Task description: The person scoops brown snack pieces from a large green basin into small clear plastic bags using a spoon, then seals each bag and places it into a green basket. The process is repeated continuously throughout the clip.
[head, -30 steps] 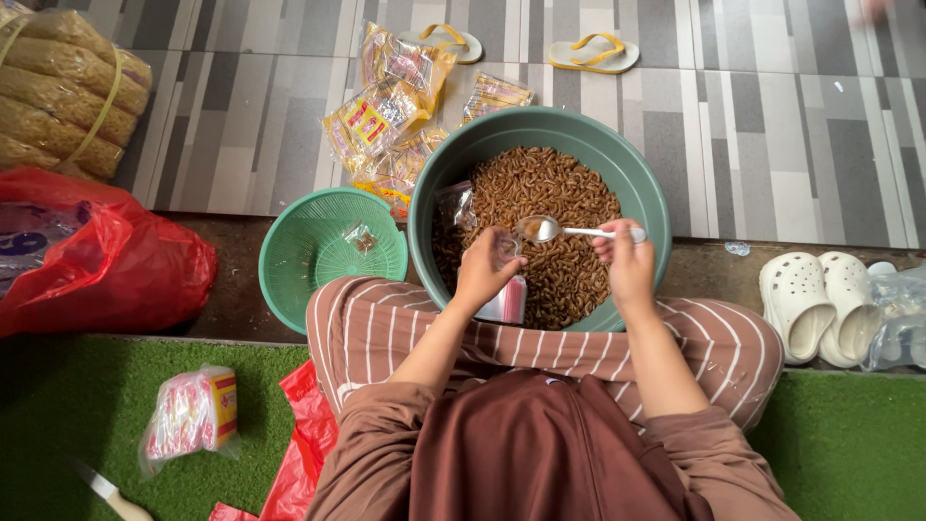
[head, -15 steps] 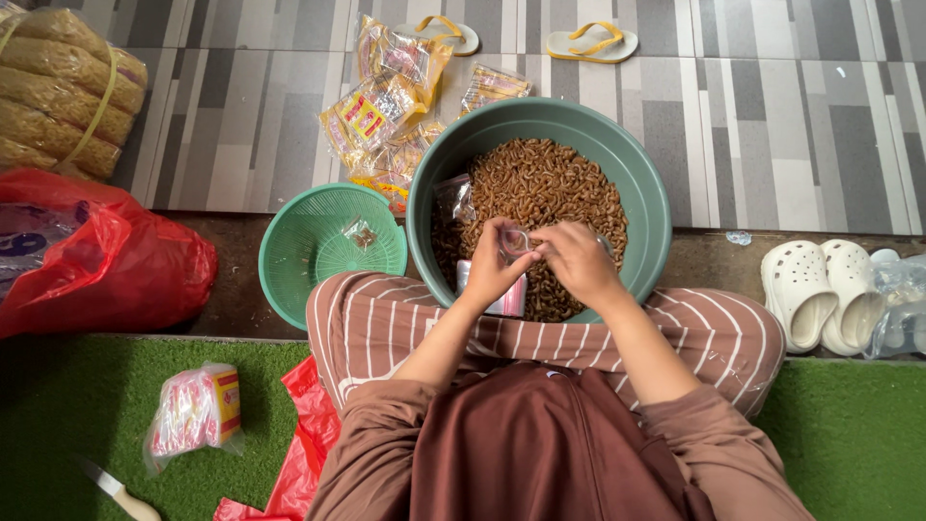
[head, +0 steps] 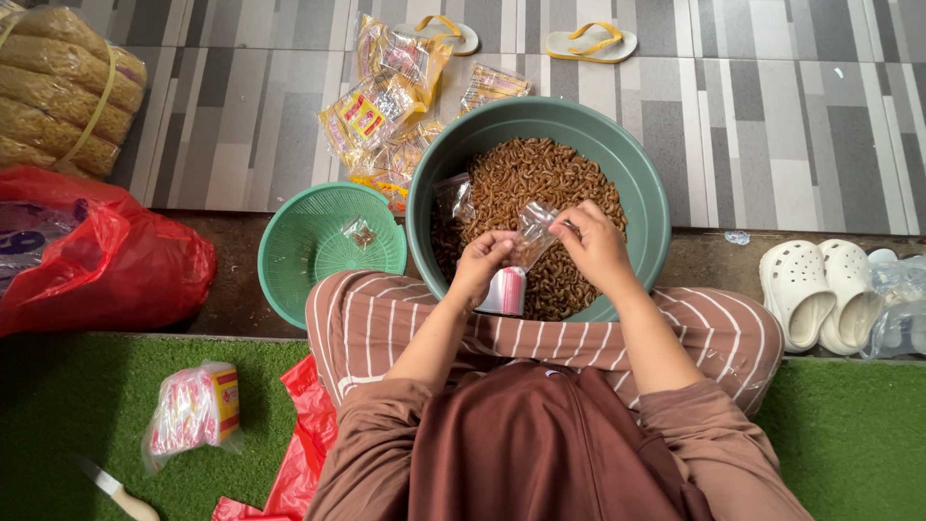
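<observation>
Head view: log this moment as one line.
left hand: holds bag | right hand: holds bag top | under: basin of brown snacks | left: green basket

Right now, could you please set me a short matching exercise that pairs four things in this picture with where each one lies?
Things:
1. small clear bag
2. knife
3. white clogs
4. yellow flip-flops

Places:
A. on the tiled floor at the top of the view
B. held between the left hand and the right hand, over the big green basin
C. on the green turf at the lower left
D. at the right, beside the striped knee

Pairs: 1-B, 2-C, 3-D, 4-A
</observation>
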